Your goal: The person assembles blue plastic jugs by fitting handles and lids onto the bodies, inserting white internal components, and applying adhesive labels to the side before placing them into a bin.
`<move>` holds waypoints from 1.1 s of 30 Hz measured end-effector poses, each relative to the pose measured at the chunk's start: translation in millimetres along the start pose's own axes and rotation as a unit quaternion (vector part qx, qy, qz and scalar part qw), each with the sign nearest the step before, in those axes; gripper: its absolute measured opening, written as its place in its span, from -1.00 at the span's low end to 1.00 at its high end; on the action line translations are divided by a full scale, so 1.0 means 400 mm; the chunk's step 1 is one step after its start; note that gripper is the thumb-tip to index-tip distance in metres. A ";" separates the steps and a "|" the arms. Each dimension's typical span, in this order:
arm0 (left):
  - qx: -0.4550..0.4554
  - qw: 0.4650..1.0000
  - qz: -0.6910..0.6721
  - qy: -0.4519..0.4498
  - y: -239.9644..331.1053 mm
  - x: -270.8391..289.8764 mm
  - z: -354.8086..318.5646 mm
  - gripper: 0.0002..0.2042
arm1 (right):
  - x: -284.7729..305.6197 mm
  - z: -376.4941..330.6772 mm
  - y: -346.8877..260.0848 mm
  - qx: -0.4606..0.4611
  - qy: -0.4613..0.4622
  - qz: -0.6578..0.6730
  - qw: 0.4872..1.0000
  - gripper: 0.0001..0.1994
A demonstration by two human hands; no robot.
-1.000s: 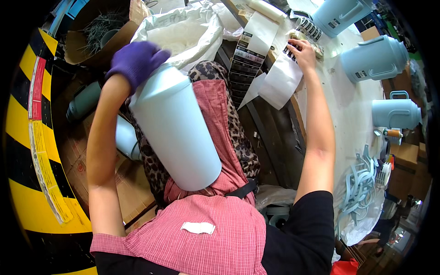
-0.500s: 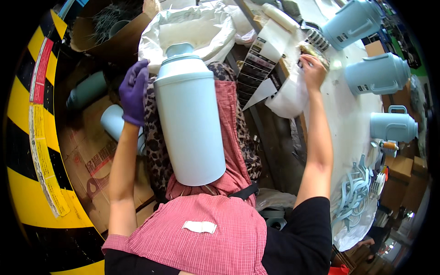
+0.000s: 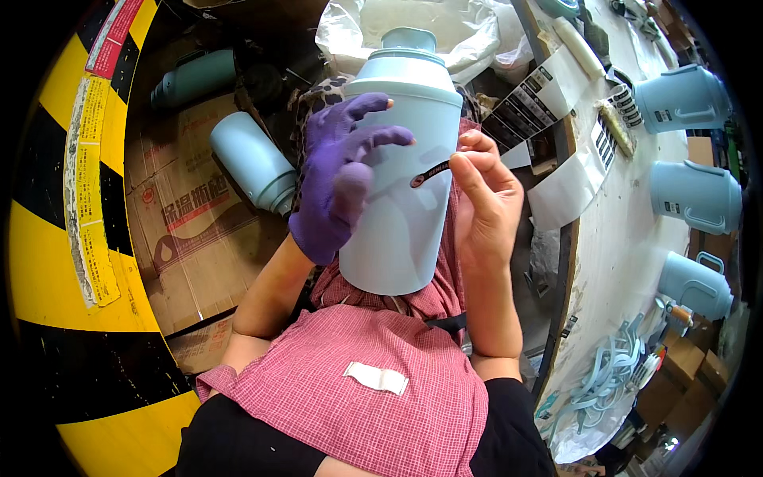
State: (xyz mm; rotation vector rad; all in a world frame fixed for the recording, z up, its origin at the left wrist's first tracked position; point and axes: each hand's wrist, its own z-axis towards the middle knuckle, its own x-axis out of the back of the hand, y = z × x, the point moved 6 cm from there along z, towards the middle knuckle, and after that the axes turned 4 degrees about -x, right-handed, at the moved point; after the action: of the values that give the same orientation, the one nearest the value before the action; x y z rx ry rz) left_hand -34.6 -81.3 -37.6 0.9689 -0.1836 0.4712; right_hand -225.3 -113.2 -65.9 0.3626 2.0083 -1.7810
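Observation:
A pale blue thermos body [image 3: 389, 254] lies across my lap, its neck pointing away from me. My left hand [image 3: 334, 175], in a purple glove with bare fingertips, hovers over its left side with the fingers spread and nothing in them. Between thumb and forefinger, my right hand [image 3: 489, 195] pinches one end of a small black label strip [image 3: 430, 173]. The strip's free end reaches left over the front of the thermos; whether it touches the surface I cannot tell.
On the right, a worktable [image 3: 608, 262] bears several pale blue jugs [image 3: 695, 195], label sheets [image 3: 584, 179] and a heap of blue straps [image 3: 608, 370]. Another thermos body [image 3: 250, 159] lies on flattened cardboard [image 3: 187, 238] at left. Beyond my lap stands a white bag [image 3: 469, 40].
My right hand has come from the label sheets on the table to the thermos, now with a black label strip. My left hand has moved from beside the thermos to over it, fingers spreading.

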 end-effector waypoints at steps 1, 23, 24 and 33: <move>-0.003 0.999 0.027 -0.027 0.012 -0.007 0.012 -0.71 | -0.006 0.005 0.017 -0.017 0.023 0.018 0.999 -0.92; -0.048 0.926 0.372 -0.035 -0.048 -0.043 0.101 -0.80 | 0.002 0.091 0.085 0.035 0.139 -0.106 0.984 -0.89; -0.069 0.915 0.396 -0.025 -0.047 -0.044 0.097 -0.78 | -0.002 0.092 0.079 0.062 0.137 -0.173 0.973 -0.84; 0.147 0.940 0.301 -0.063 -0.190 0.052 0.088 -0.46 | 0.057 0.123 0.103 -0.042 0.115 0.035 0.992 -0.40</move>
State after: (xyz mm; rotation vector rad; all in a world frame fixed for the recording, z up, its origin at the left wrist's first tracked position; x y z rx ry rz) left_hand 21.1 -140.1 -67.4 1.2360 -0.5453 1.0219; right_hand -219.2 -157.8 -117.0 0.6288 2.1883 -1.6702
